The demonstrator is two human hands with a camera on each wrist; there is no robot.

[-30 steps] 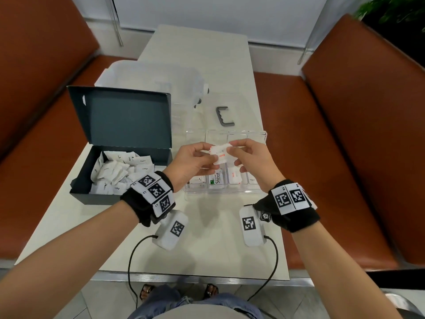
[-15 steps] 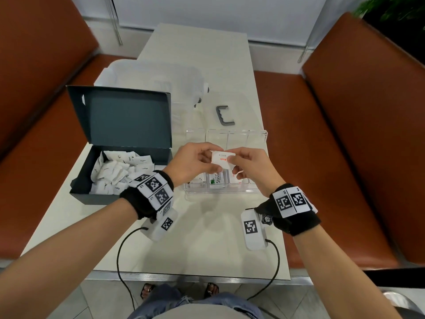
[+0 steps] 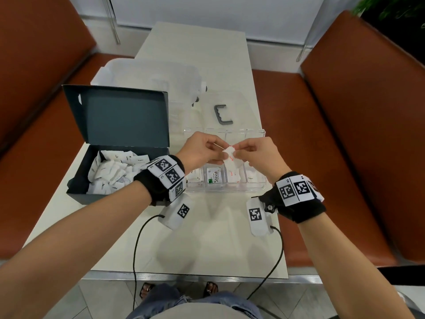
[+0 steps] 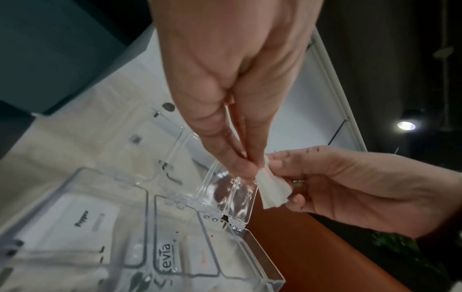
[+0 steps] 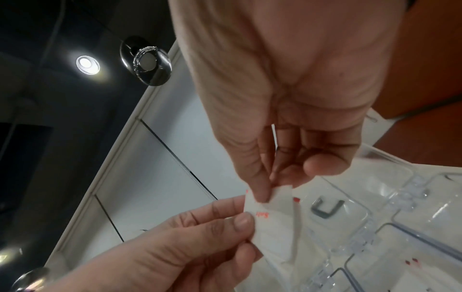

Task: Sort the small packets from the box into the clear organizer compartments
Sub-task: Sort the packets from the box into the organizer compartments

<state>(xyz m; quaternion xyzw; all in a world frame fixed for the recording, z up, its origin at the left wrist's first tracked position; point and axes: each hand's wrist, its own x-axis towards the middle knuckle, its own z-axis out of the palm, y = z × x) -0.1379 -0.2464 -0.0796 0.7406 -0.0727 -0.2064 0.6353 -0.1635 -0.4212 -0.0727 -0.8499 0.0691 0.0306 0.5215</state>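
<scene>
**Holding white packets over the clear organizer**

Pinching from both sides, the left hand (image 3: 202, 149) and the right hand (image 3: 257, 155) meet above the clear organizer (image 3: 257, 188), each clamped on the same small bunch of white packets (image 3: 230, 155). In the left wrist view the left thumb and fingers close on the top of the bunch, which fans out below them; the right fingers (image 4: 282, 163) grip it from the other side. The right wrist view shows the right thumb and forefinger pressed on the upper edge of a packet with red print, and the left thumb against its side.

The bunch hangs in the air above the organizer's middle compartments, not touching the tray. Below it, the compartments already hold packets: a Stevia packet (image 3: 215, 177) stands in the second from the left, red-printed packets (image 3: 233, 174) in the third, and a white one in each of the outer two. The organizer's clear lid (image 3: 241, 104) lies open flat behind it, with a grey handle (image 3: 222, 115) on it.

To the left stands a dark box (image 3: 77, 184), its lid (image 3: 119, 116) upright, holding a loose heap of white packets (image 3: 112, 172). Behind the box is a frosted plastic tub (image 3: 147, 72). All of this sits on a pale table (image 3: 207, 245) between two brown benches (image 3: 368, 134). Both wrists wear black bands with square printed markers, and a cable trails from each toward the table's near edge.
</scene>
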